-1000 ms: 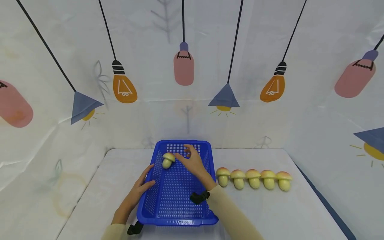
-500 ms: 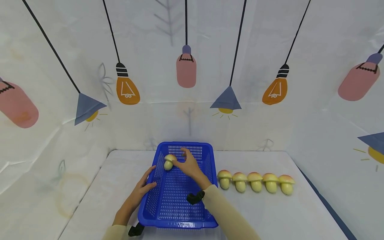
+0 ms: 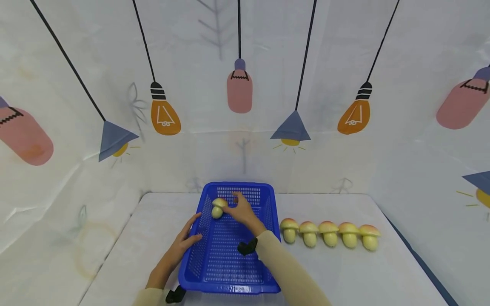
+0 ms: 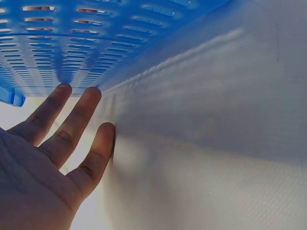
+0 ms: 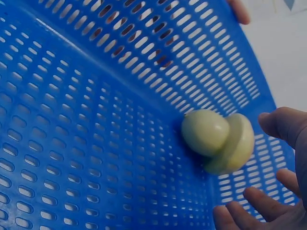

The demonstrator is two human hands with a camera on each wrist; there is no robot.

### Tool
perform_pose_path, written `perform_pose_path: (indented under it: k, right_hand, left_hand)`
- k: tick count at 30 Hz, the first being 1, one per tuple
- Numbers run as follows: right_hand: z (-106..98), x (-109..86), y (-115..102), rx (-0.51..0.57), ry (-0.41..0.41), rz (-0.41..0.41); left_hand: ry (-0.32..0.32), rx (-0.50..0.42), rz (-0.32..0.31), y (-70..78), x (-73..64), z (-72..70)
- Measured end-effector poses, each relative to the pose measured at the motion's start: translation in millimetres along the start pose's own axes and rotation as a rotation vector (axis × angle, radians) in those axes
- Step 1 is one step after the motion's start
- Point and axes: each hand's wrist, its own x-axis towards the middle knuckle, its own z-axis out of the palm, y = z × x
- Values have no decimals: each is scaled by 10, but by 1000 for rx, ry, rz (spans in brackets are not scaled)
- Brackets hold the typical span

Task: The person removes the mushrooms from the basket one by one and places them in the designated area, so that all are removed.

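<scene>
Inside the blue basket [image 3: 229, 270], near its far left corner, lies a toy mushroom [image 3: 217, 211] with a pale stem and a yellowish cap. Right beside its cap is my right hand [image 3: 245, 213], fingers spread. In the right wrist view a gap shows between the thumb [image 5: 278, 123] and the mushroom [image 5: 206, 134]. My left hand [image 3: 177, 250] is at the basket's left side, thumb and a finger reaching the rim. From the left wrist, several straight fingers [image 4: 72, 129] show outside the perforated wall, below it.
On the white table [image 3: 344, 276], right of the basket, several similar mushrooms [image 3: 329, 234] stand side by side in a row, caps away from me. A white wall sheet [image 3: 206, 157] printed with hanging lamps rises behind the table.
My right hand has come slightly nearer to me, its thumb now level with the mushroom cap. The mushroom and left hand keep their places on the basket; the head view has shifted a little.
</scene>
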Motion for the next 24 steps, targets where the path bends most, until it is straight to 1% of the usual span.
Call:
perform_pose_path:
  k: [1,3,7,10,13,16,21,24]
  right_hand:
    - [6,8,9,-5,-3,4]
    - [20,18,21,-12,-5,9]
    - [58,35,40,-29,-17,20]
    - [94,41,56,-35,-41,24]
    - [130,45,77,-24,-63,10]
    - [158,56,92,-20,-71,-13]
    - [194,75,114,-44,-83,-42]
    - [204,83,111,-50,-107,-58]
  left_hand:
    - [-9,-3,4,-1,0,-2]
    - [-17,20,16,12,-8,-12]
    - [-8,110,35,47,-22,-46]
    - [-8,165,33,68,-23,-68]
    - [-10,185,30,78,-19,-72]
    - [-2,181,27,81,3,-64]
    - [17,206,23,108,51,-71]
    - [-14,196,31,115,79,-109]
